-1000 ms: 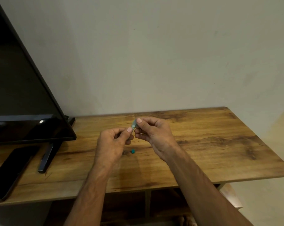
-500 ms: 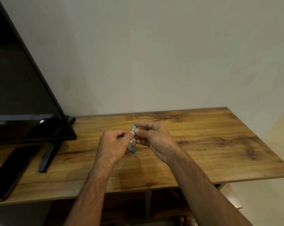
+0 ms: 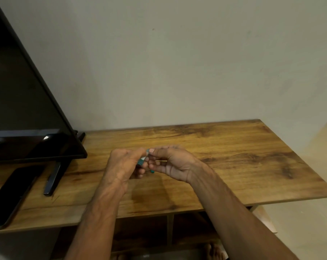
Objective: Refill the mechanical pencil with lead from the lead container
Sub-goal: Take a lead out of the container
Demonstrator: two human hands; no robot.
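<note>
Both hands meet just above the middle of the wooden table [image 3: 224,147], and the small teal lead container [image 3: 141,161] sits between them. The left hand [image 3: 124,164] pinches it, thumb along its top and the other fingers curled under; a second ago it was held higher and more upright, and it has since come down and tipped toward the right hand [image 3: 170,163]. That hand's thumb and forefinger are pressed together at the container's far end, the remaining fingers loosely curled beneath. A thin pale line runs out to the right across the right palm; it may be a lead, though it is too fine to be sure of. A tiny teal piece [image 3: 152,171], probably the cap, lies on the table just under the hands, about where it lay before. The tipping suggests that lead is being shaken or drawn out, so the task looks early: no pencil can be picked out in this view. To the far left stands a dark television [image 3: 23,109] on its foot, with a black phone [image 3: 10,196] lying flat near the left edge, both well apart from the work.
</note>
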